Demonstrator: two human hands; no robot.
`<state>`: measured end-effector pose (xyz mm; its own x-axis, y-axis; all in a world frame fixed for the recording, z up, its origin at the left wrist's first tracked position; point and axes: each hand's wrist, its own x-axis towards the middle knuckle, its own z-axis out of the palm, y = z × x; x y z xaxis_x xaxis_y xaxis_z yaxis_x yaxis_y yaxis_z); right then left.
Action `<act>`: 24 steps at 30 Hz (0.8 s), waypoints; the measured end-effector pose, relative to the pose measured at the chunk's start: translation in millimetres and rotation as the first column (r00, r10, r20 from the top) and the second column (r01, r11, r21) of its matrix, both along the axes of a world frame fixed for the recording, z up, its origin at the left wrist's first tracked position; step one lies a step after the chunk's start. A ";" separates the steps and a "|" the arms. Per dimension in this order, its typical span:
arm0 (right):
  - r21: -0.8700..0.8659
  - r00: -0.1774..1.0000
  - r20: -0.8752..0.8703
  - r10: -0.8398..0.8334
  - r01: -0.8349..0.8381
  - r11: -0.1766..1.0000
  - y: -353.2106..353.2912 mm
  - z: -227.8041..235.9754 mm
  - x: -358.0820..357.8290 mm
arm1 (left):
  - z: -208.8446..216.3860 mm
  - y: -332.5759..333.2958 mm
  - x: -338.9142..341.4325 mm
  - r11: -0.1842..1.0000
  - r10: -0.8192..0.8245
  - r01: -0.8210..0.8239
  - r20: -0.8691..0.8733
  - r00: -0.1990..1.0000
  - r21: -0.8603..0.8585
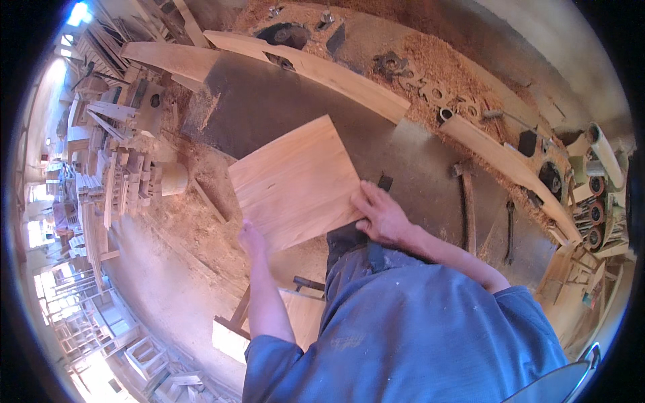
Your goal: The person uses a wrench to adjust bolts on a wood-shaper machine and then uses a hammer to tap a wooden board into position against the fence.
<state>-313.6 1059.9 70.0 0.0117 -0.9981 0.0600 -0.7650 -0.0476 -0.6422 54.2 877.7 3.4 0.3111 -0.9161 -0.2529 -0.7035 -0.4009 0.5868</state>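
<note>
A flat, nearly square wooden board (293,180) is held up in front of my body, above the near edge of a dark metal machine table (269,101). My left hand (252,240) grips the board's lower left edge, its fingers partly hidden by the board. At the right edge, my right hand (383,213) has its thumb and fingers closed on the lower right corner. Light grain and a small dark mark show on the board's face.
A long wooden fence (329,77) crosses the far side of the table, and a second fence piece (510,164) continues right. A hammer (469,215) and a dark wrench-like tool (510,232) lie on the tabletop. Wood shavings (430,57) heap behind. Stacked wood pieces (127,181) stand left.
</note>
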 end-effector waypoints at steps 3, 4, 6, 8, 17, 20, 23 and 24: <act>0.034 0.964 -0.036 0.262 -0.261 0.965 2.5 2.3 -2.3 | -26.5 -29.4 37.9 1.000 0.028 -0.028 0.033 0.999 -0.005; 0.024 0.927 -0.114 0.357 -0.357 0.934 5.1 -2.0 -2.5 | -27.3 -37.5 45.8 1.000 0.002 -0.001 0.059 0.998 -0.022; 0.115 0.882 -0.145 0.449 -0.435 0.893 15.6 -5.7 -5.3 | -30.1 -56.9 59.2 0.999 -0.045 0.046 0.131 0.990 -0.011; 0.315 0.898 -0.063 0.435 -0.395 0.863 40.8 -3.5 -14.1 | -37.8 -83.7 58.4 0.994 -0.099 0.089 0.206 0.974 0.057; 0.700 0.761 0.622 -0.183 -0.436 0.566 105.3 -33.9 -28.1 | -15.6 -168.7 -38.2 0.898 -0.425 0.429 0.059 0.903 -0.095; 0.795 0.888 0.447 -0.112 -0.337 0.504 43.6 -50.4 9.1 | -8.4 -168.1 -54.5 0.861 -0.339 0.380 0.177 0.924 -0.338; 0.818 0.860 0.496 -0.121 -0.416 0.397 -9.6 -7.8 8.4 | -2.3 -159.2 -44.6 0.783 -0.299 0.449 0.372 0.879 -0.430; 0.747 0.789 0.585 -0.187 -0.434 0.505 -16.3 7.5 5.2 | 9.2 -151.8 -48.6 0.779 -0.258 0.421 0.374 0.891 -0.464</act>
<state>-308.4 1043.6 77.5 0.4160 -0.5564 -0.7193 -0.3043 0.6602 -0.6867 5.7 726.0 12.6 -0.0647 -0.9387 0.3387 -0.8964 0.2039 0.3937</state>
